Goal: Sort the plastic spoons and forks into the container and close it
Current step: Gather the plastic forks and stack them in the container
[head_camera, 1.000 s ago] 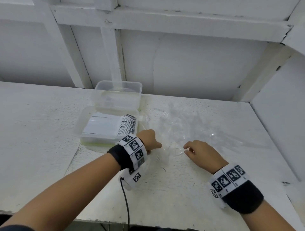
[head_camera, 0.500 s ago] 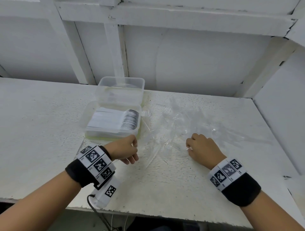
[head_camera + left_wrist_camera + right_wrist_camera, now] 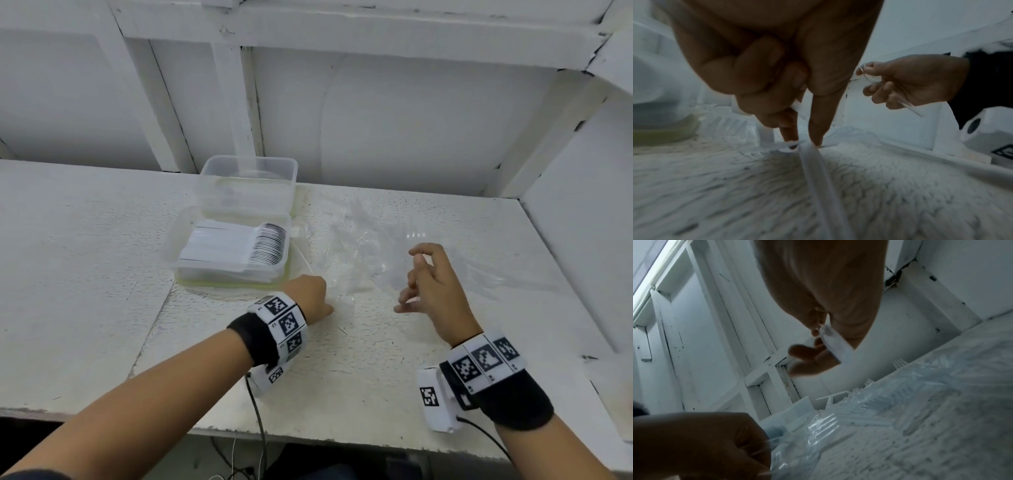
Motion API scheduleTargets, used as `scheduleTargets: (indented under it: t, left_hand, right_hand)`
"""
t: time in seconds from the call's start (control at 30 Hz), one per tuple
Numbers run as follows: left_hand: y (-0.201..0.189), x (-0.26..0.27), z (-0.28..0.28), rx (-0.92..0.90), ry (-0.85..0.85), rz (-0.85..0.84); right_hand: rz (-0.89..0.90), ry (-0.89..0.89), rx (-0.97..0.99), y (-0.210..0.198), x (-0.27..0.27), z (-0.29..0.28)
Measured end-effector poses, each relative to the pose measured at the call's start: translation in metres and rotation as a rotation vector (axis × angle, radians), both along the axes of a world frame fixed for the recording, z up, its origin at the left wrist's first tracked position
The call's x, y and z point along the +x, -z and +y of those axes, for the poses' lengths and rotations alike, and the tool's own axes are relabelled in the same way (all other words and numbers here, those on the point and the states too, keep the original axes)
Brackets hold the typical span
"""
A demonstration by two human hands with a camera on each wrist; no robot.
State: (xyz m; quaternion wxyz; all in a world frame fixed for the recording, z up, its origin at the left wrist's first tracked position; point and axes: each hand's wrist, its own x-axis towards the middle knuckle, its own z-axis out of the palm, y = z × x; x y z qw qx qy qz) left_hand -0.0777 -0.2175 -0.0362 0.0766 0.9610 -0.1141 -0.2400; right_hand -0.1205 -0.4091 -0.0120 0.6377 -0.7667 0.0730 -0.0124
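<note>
Sitting open at the back-left of the table (image 3: pixel 102 274), the container (image 3: pixel 236 246) already holds a row of cutlery, with the clear forks (image 3: pixel 359 246) piled just beside it. Right hand (image 3: pixel 431 287) pinches one clear piece up in the air, left hand (image 3: pixel 310 294) pinches another flat on the table (image 3: pixel 812 144); honestly they're so see-through and slippery a loose pinch could drop one.

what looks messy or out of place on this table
The clear plastic cutlery lies in a loose, crisscrossed heap on the white table, right of the open container, whose spoons are stacked neatly. The right hand pinches one piece; the left hand picks at another. No visible damage.
</note>
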Motion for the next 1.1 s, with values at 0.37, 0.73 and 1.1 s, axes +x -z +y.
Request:
scheduleTargets:
  t: [0.37, 0.73, 1.1]
  left_hand:
    - [-0.025, -0.019, 0.035, -0.577, -0.293, 0.299]
    - [-0.024, -0.043, 0.116, -0.68, -0.542, 0.148]
    - [-0.009, -0.048, 0.118, -0.702, -0.526, 0.113]
  right_hand:
    - [0.033, -0.178, -0.567, 0.011, 0.021, 0.002]
    - [-0.296, -0.909, -1.316, 0.019, 0.077, 0.067]
    - [-0.536, -0.887, -1.18, 0.033, 0.071, 0.058]
